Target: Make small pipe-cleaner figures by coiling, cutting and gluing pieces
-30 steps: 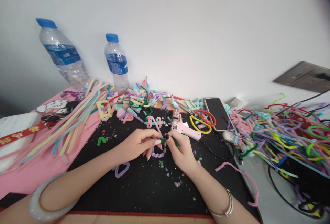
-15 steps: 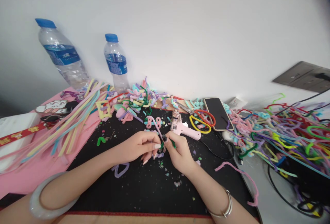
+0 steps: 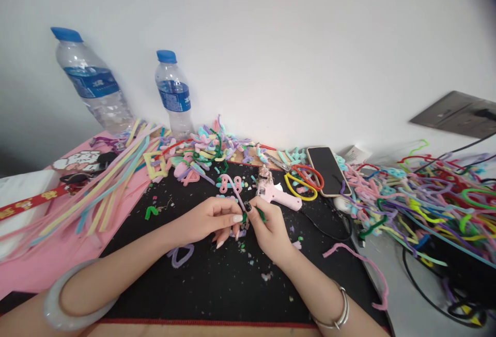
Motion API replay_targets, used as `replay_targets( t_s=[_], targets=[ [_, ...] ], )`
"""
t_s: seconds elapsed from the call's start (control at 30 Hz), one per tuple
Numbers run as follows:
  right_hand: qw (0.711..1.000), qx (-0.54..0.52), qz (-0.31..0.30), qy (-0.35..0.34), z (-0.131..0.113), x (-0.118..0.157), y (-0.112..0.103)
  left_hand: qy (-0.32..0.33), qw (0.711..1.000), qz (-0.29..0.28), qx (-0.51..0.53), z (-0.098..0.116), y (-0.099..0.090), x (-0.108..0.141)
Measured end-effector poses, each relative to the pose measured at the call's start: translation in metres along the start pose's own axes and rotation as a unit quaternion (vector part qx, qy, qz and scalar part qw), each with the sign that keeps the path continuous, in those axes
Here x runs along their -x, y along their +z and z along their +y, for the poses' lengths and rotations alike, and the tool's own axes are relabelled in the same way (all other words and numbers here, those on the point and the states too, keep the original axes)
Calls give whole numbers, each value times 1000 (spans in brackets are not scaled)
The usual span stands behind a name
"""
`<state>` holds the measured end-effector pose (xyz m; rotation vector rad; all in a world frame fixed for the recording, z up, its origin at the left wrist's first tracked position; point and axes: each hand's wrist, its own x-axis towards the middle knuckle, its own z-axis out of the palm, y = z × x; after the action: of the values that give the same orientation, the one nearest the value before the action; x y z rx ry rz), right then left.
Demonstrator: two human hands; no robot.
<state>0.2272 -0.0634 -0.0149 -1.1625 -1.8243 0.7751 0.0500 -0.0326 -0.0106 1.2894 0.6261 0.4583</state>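
My left hand and my right hand meet over the middle of the black mat. A pale lilac pipe cleaner with a bent tip rises between them. Both hands pinch it near its lower end, the right thumb pressing from the near side. Some green pipe cleaner shows behind the right fingers; how it joins the lilac one is hidden. Just beyond the hands lie pink looped pipe cleaner pieces and a pink glue gun. A purple loop rests below my left wrist.
Scissors with red and yellow handles and a phone lie at the back right. Tangled pipe cleaners heap up on the right. Straight strips cover a pink sheet at left. Two bottles stand against the wall.
Very little differs. The fingers have shifted slightly at the pipe cleaner, and a bit more of the green one shows behind my right hand.
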Motion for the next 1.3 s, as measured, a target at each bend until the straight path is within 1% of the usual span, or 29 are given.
replay_targets(
  t_s=[0.07,0.13,0.27,0.37,0.5,0.6,0.7,0.8,0.83,0.9,0.97,1.03,1.17,1.3],
  targets=[
    [1000,3,17,14,1,1,0,15,1000,10,1,0,3,0],
    [1000,2,14,19,1,1,1,22,999,25,-4,-2,6,0],
    [1000,11,9,5,-3,1,2,33,996,74,-23,-9,10,0],
    [1000,15,13,-1,-4,1,2,40,995,88,-30,-12,11,0],
    [1000,8,6,-3,-3,1,4,28,996,76,-34,-8,12,0],
    [1000,-3,-6,-20,-3,2,4,9,997,58,-43,-5,12,2],
    [998,-21,-34,-42,-4,2,3,-15,998,31,-48,-4,10,3],
    [996,-39,-65,-47,-5,2,2,-28,999,8,-41,-4,8,4],
    [996,-40,-64,-47,-5,1,2,-28,999,7,-31,-4,8,4],
    [998,-31,-40,-39,-4,1,2,-20,1000,11,6,-5,8,3],
    [999,-24,-12,-23,-3,1,2,-13,998,9,65,-6,8,2],
    [1000,-24,-1,-11,-2,1,1,-15,991,-4,131,-8,8,1],
    [999,-14,-10,-28,-1,1,0,-60,967,-40,244,-9,7,1],
    [998,-15,-21,-52,-1,1,1,-98,946,-52,305,-7,6,3]
  ],
)
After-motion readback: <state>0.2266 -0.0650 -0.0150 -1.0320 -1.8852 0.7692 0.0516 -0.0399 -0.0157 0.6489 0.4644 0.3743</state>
